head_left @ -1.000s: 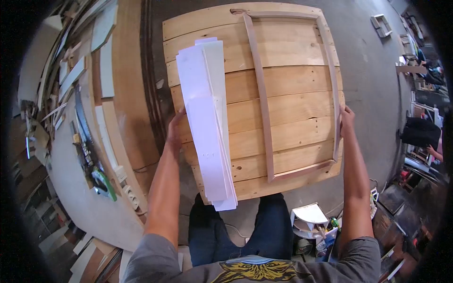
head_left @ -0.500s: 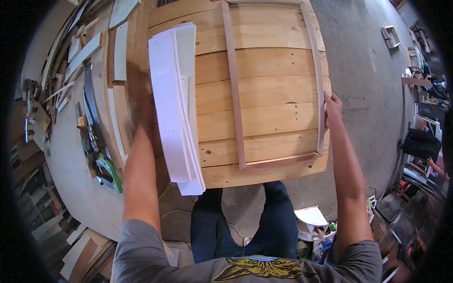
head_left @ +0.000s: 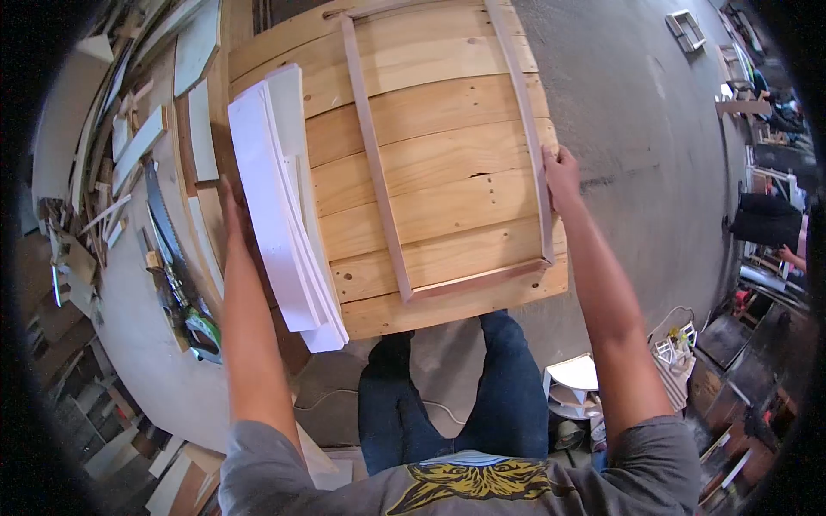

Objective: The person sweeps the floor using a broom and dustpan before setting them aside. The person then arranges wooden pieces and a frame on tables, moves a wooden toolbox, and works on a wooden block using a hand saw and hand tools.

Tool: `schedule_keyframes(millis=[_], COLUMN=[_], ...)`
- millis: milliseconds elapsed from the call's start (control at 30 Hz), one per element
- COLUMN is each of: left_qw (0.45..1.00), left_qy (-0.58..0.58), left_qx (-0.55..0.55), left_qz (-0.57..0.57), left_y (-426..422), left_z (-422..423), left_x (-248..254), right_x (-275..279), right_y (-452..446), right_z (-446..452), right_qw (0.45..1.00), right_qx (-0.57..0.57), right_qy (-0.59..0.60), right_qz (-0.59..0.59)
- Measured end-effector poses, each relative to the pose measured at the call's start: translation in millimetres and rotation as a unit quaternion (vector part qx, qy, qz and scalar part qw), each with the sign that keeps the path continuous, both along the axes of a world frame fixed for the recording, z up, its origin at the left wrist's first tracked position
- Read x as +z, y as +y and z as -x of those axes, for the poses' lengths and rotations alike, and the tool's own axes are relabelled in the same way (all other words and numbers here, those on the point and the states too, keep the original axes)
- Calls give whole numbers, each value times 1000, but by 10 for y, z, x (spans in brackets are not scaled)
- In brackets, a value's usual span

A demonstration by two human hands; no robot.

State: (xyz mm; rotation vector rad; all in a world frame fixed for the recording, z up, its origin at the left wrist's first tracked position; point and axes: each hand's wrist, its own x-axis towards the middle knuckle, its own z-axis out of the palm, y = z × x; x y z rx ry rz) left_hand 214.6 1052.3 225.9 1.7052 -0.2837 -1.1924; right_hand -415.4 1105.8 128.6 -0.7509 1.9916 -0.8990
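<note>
A plank-topped wooden panel (head_left: 447, 163), like a small tabletop, lies in front of me, slightly turned. My right hand (head_left: 561, 178) grips its right edge, close beside a thin wooden frame (head_left: 375, 163) resting on the planks. Along the panel's left side lies a stack of white curved boards (head_left: 271, 202), overhanging the near edge. My left hand (head_left: 232, 209) is at the panel's left side, left of the white boards; its fingers are mostly hidden, so their grip cannot be made out.
On the pale bench at left lie a handsaw (head_left: 163, 211), a green-handled tool (head_left: 202, 334) and wood offcuts (head_left: 138, 144). A small wooden frame (head_left: 685, 31) sits on the concrete floor (head_left: 637, 172). A cable runs near my legs. Another person's hand (head_left: 790, 255) shows at far right.
The panel, with the frame and white boards on it, has shifted left and turned slightly counterclockwise in view. Both my hands have moved left along with it.
</note>
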Motion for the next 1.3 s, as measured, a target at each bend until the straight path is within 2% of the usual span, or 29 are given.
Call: schedule_keyframes(millis=[67, 100, 167, 200, 267, 333, 400, 567, 667, 700, 800, 867, 933, 1033, 1067, 1233, 1300], left_qw=[978, 941, 818, 783, 705, 778, 840, 855, 844, 833, 742, 750, 707, 666, 645, 536, 512], left_qy=[-194, -319, -541, -577, -636, -525, -403, -256, -141, -125, -146, 6, -23, 14, 1, -78, -100], left_qx=[-69, -101, -176, -210, -279, -300, -340, -429, -503, -518, -638, -646, -690, -738, -757, -837, -852], left_qz=[32, 48, 84, 104, 143, 172, 126, 138, 123, 152, 147, 141, 152, 111, 107, 74, 54], left_y=[51, 82, 235, 331, 575, 823, 1058, 1925, 2530, 2788, 3534, 4052, 4676, 5520, 5631, 6757, 7165], left_z=[199, 327, 660, 954, 1779, 2729, 3392, 5270, 5982, 6131, 6396, 6413, 6577, 6679, 6442, 6962, 7173], left_x=[313, 469, 792, 962, 1181, 1184, 842, 795, 827, 832, 607, 285, 407, 152, 139, -9, -395], right_x=[-69, 3, 164, 259, 519, 639, 904, 1303, 1461, 1438, 1400, 1301, 1239, 1114, 1136, 790, 577], right_y=[-22, -15, 32, 72, 176, 327, 594, 1619, 2404, 2704, 3754, 4407, 5070, 6081, 6279, 7906, 8510], right_z=[48, 35, -99, -138, -175, -186, -134, 368, 728, 772, 944, 919, 981, 1113, 871, 1303, 1484], right_qw=[999, 999, 990, 981, 974, 975, 969, 976, 975, 973, 966, 953, 946, 926, 914, 887, 879], right_qx=[25, 30, 27, 24, 56, 55, 75, 28, -33, -64, -152, -207, -256, -311, -334, -403, -427], right_qy=[37, 21, 129, 185, 198, 192, 198, 150, 156, 161, 170, 193, 191, 213, 232, 218, 195], right_qz=[-16, 5, 41, 57, 93, 99, 124, 158, 157, 154, 123, 109, 58, 17, 19, -53, -80])
